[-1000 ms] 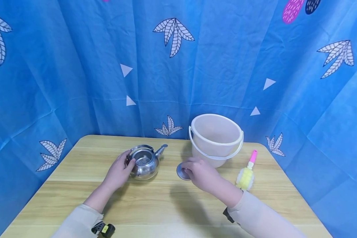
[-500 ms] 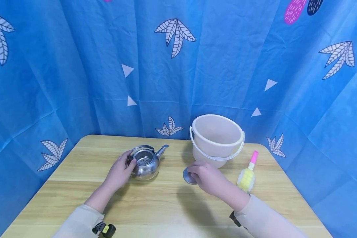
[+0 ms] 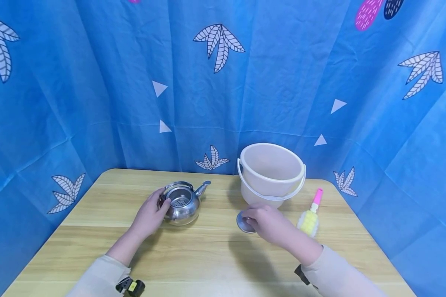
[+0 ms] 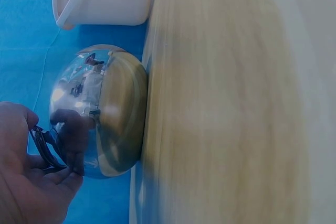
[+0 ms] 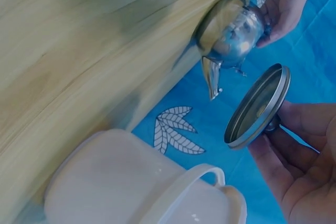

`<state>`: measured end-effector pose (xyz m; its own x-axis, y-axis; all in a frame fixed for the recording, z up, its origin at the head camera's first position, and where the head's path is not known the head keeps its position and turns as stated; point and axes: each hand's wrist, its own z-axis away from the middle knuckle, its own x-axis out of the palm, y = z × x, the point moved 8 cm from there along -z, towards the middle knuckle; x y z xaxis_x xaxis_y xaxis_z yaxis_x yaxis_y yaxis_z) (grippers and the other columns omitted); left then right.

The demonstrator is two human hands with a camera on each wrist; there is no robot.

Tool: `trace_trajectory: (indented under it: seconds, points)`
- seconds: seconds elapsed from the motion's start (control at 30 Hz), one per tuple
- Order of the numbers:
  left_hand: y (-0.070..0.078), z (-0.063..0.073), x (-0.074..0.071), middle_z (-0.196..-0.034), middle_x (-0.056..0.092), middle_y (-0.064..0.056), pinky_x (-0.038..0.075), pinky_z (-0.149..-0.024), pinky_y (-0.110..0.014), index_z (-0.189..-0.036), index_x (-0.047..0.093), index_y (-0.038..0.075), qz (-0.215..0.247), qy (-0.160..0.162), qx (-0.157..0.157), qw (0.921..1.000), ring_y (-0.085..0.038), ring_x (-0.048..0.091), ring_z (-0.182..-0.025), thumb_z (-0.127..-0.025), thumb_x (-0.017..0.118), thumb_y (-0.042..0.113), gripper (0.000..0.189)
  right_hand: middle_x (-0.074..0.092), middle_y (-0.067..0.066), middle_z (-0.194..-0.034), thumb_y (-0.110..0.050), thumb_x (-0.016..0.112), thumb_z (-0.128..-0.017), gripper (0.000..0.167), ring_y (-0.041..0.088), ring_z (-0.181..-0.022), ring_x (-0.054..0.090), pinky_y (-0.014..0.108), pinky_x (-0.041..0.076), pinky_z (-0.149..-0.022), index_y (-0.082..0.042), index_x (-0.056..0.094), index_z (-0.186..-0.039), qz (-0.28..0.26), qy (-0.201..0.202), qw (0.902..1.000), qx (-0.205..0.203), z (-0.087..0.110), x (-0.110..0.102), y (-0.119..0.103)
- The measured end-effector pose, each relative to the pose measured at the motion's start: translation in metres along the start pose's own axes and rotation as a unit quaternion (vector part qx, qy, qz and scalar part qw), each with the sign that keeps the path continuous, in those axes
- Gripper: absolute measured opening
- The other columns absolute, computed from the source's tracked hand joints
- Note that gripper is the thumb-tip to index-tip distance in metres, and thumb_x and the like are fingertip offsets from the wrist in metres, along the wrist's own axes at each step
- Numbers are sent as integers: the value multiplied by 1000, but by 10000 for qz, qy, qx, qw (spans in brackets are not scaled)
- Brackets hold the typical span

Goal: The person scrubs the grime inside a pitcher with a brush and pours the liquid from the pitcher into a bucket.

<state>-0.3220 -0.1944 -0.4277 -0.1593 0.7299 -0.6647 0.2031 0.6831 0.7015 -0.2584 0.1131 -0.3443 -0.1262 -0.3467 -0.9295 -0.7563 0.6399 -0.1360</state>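
A shiny steel teapot (image 3: 183,213) stands upright on the wooden table, its lid off and a perforated strainer (image 3: 180,201) showing in its mouth. My left hand (image 3: 150,213) grips the teapot's handle, with the fingers curled round it in the left wrist view. Between the fingertips of my right hand (image 3: 270,225), the round steel lid (image 3: 245,224) is pinched by its small knob. In the right wrist view the lid (image 5: 258,109) is tilted, its hollow underside turned away from the palm. It hangs above the table, to the right of the teapot.
Behind my right hand stands a white plastic bucket (image 3: 262,187) with its handle hanging at the front. A yellow-and-white sponge brush (image 3: 308,222) with a pink handle lies farther right, partly behind my right forearm. Blue patterned curtain (image 3: 223,99) surrounds the table's (image 3: 193,264) back and sides.
My right hand has carried the lid to the right and slightly toward me, away from the teapot. The left hand and the teapot have stayed in place.
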Motion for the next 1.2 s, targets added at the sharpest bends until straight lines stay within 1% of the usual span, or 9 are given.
trace_trajectory:
  seconds: [0.17, 0.33, 0.5, 0.73, 0.83, 1.07, 1.2]
  points:
    - [1, 0, 0, -151, 36, -33, 29, -114, -61, -150, 33, -9, -5, 4, 2, 10000, -51, 37, -137, -106, 49, 27, 59, 66, -2, -85, 5, 73, -83, 19, 10, -76, 56, 25, 52, -66, -9, 76, -96, 121, -6, 9999, -43, 6, -1, 4]
    - [1, 0, 0, -151, 36, -33, 31, -113, -62, -150, 33, -9, -6, 12, 14, 10000, -52, 38, -136, -106, 49, 27, 59, 68, 0, -87, 5, 75, -82, 20, 12, -78, 60, 26, 54, -68, -7, 76, -97, 85, 45, 9999, -95, 10, 0, 7]
    - [0, 0, 1, -150, 36, -34, 31, -112, -62, -150, 33, -9, 12, 19, 32, 10000, -52, 39, -135, -105, 50, 27, 60, 69, 0, -88, 5, 74, -83, 19, 12, -79, 60, 25, 54, -68, -7, 76, -97, -2, -73, 10000, -43, 11, 1, 10]
    - [-1, 0, 1, -151, 37, -33, 32, -113, -61, -151, 33, -8, -10, 8, -8, 10000, -51, 40, -135, -105, 50, 26, 59, 71, -1, -90, 8, 74, -81, 18, 12, -83, 63, 26, 55, -70, -8, 74, -90, -10, -177, 9997, -156, 14, 4, 8]
    - [0, 0, 1, -151, 36, -33, 31, -113, -61, -151, 33, -9, 12, 5, -4, 10000, -51, 39, -135, -106, 50, 25, 58, 71, -2, -89, 8, 74, -80, 18, 11, -83, 62, 25, 55, -70, -9, 73, -88, -1, -238, 9996, -122, 15, 6, 9]
    - [0, 1, 1, -151, 36, -33, 31, -113, -61, -151, 32, -8, 33, -2, -12, 10000, -51, 39, -136, -105, 50, 25, 59, 66, -5, -78, 9, 73, -80, 23, 7, -72, 56, 22, 51, -63, -13, 66, -75, -25, -384, 9992, -94, 16, 9, 11]
    - [1, 2, 1, -152, 36, -33, 31, -113, -61, -151, 32, -8, 34, -13, -19, 10000, -51, 39, -136, -105, 50, 26, 60, 62, -6, -73, 8, 74, -79, 24, 7, -69, 54, 21, 49, -60, -14, 66, -72, -10, -501, 9987, -62, 17, 11, 12]
